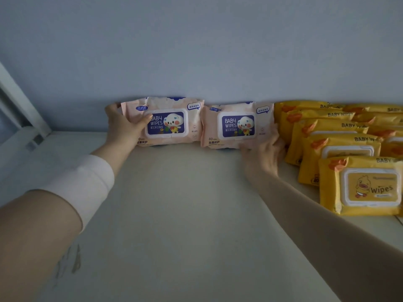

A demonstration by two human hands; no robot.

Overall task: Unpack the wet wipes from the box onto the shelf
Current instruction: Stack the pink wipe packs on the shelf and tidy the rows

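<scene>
Single head-worn wide view, forward and down, near shelf (185, 214)

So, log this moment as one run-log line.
left hand grips left pink pack | right hand grips right pink pack | both upright by wall | yellow packs at right

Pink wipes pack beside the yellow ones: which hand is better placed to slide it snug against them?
Probably the right hand: it grips the right pink pack at its lower right corner, next to the yellow packs. The left hand is occupied, holding the left pink pack at its far left end.
</scene>
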